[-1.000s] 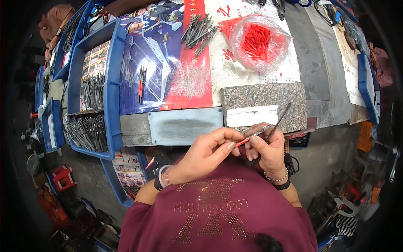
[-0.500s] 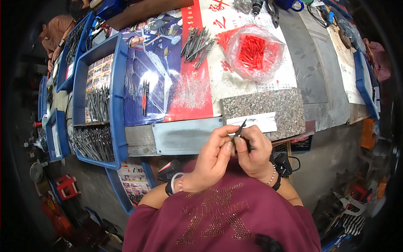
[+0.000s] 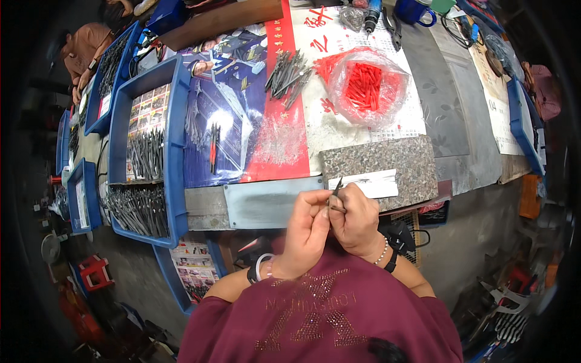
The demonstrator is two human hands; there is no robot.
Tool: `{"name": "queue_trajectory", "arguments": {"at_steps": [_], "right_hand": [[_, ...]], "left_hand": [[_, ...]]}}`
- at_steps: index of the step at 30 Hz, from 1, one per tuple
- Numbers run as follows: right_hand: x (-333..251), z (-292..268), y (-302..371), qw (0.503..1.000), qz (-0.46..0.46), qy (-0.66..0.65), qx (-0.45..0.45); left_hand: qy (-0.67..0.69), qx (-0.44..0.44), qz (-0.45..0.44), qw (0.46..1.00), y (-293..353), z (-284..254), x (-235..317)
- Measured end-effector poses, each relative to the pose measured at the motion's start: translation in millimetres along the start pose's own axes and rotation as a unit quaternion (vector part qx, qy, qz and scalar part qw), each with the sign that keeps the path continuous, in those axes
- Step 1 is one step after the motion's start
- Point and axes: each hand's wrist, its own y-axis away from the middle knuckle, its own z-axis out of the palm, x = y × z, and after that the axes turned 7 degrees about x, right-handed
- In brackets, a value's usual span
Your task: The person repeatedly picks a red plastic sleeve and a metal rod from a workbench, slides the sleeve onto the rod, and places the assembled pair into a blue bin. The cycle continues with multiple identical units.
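Note:
In front of my chest, both hands meet around a pair of dark, pointed tweezers (image 3: pixel 338 186). My left hand (image 3: pixel 308 225) pinches them between thumb and fingertips. My right hand (image 3: pixel 357 221) is closed on them from the other side, fingers curled. The tips stick up above my fingers, and part of the body is hidden in my grip. Just beyond my hands, a white strip with dark smudges (image 3: pixel 381 184) lies on a speckled stone slab (image 3: pixel 417 163). Left of the slab is a pale blue-grey plate (image 3: pixel 266 206) along the table's front edge.
A blue bin (image 3: pixel 175 202) at left holds many dark tweezers (image 3: pixel 142 209). A loose pile of grey tweezers (image 3: pixel 287 75) and a clear bag (image 3: pixel 393 97) of red pieces (image 3: pixel 366 88) lie beyond. Two red-and-black slim pieces (image 3: pixel 214 148) rest on the blue poster. Another person (image 3: pixel 85 48) sits far left.
Both hands have drawn slightly closer to my body and to the left, with the tweezers now tilted more upright. The whole view has shifted slightly.

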Motion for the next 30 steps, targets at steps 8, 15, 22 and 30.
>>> {"name": "queue_trajectory", "arguments": {"at_steps": [8,15,22,30], "right_hand": [[0,-3,0,0.992,0.078,-0.102,0.011],[-2,-4,-3,0.978,0.143,-0.147,-0.045],[-1,-28,-10,0.914,0.248,-0.31,-0.088],[-8,-11,-4,0.996,0.018,-0.091,0.01]], "left_hand": [[0.009,0.002,0.001,1.0,0,0,2],[0.018,-0.01,-0.004,1.0,-1,-4,4],[0.167,-0.126,-0.234,0.949,-5,-14,17],[0.037,-0.122,-0.063,0.99,0,-11,14]]}}
